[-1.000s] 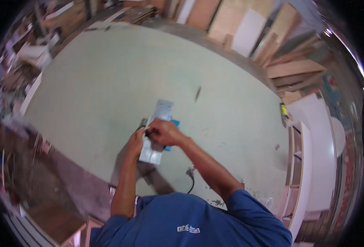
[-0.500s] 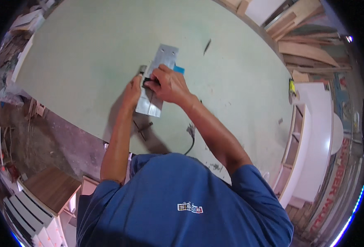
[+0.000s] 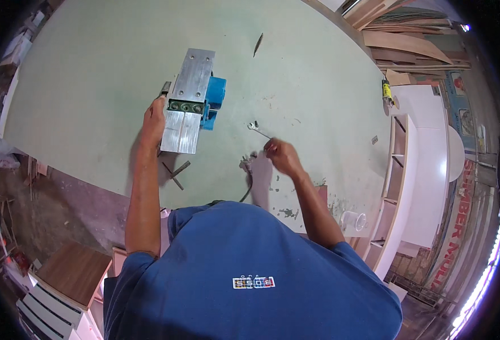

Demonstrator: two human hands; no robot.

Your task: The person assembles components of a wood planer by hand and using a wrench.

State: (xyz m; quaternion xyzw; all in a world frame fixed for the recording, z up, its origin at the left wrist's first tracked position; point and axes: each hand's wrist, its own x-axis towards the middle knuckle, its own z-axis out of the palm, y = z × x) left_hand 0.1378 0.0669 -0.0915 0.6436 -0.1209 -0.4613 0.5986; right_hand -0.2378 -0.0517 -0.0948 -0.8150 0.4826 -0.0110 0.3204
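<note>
Head view, left of centre: left hand [image 3: 155, 122] is firmly clasping the upturned planer [image 3: 183, 133] on the counter [image 3: 91, 102], apparently steadying its bolts [image 3: 186, 107] face-up, while right hand [image 3: 283, 157], grip closed, is pinching a wrench [image 3: 259, 130] mid-frame

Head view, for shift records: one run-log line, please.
left hand: gripping blue planer | right hand: holding wrench | planer sole: facing camera

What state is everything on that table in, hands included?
Planer: upside down, metal sole facing up
Left hand: gripping the planer's side
Right hand: closed on the wrench
Wrench: held, head sticking out
Cord: end loose on the table
Clear container: upright or tipped, unclear
</note>
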